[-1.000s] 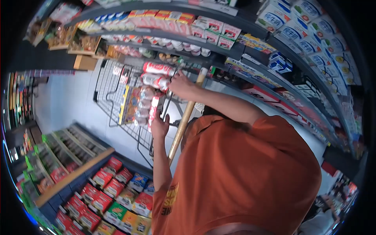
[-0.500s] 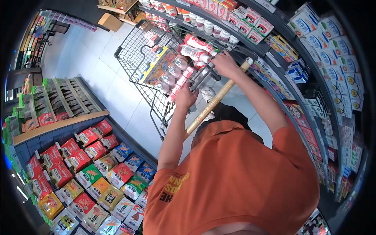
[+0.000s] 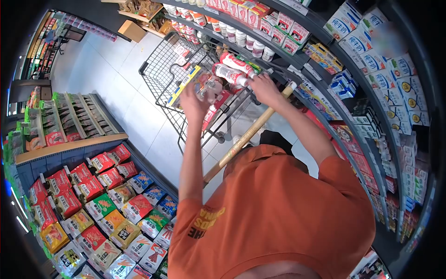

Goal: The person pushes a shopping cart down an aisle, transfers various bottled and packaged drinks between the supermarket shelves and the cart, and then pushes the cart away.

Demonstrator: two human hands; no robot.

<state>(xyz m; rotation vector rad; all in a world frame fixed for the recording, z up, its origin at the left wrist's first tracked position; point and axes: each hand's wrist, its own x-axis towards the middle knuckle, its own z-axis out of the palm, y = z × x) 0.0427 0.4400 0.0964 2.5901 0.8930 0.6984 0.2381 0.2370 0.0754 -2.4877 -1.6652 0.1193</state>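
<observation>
A black wire shopping cart (image 3: pixel 155 69) stands ahead of me, its pale yellow handlebar (image 3: pixel 253 130) crossing in front of my body. My left hand (image 3: pixel 194 106) is over the left part of the basket, fingers apart, against a pack of bottles (image 3: pixel 211 88) with a yellow-and-blue edge. Beside that pack lies a red-and-white box (image 3: pixel 214 110), partly covered. Past the handlebar, my right hand (image 3: pixel 264 89) has its fingers curled down at the cart's rear rim, close to the end of a red-and-white bottle (image 3: pixel 230 73). What those fingers grip is hidden. Another red-labelled bottle (image 3: pixel 238 63) lies alongside.
Curved shelves with white milk cartons (image 3: pixel 357 42) and small bottles (image 3: pixel 240 37) run along the right. At left stands a low display of snack packets (image 3: pixel 90 188). Grey floor tiles (image 3: pixel 134 111) stretch between. A cardboard box (image 3: pixel 131 29) sits at the far end.
My left hand has moved forward and left from the red-and-white box onto the bottle pack. My right hand has shifted slightly towards me, still at the cart's rear rim.
</observation>
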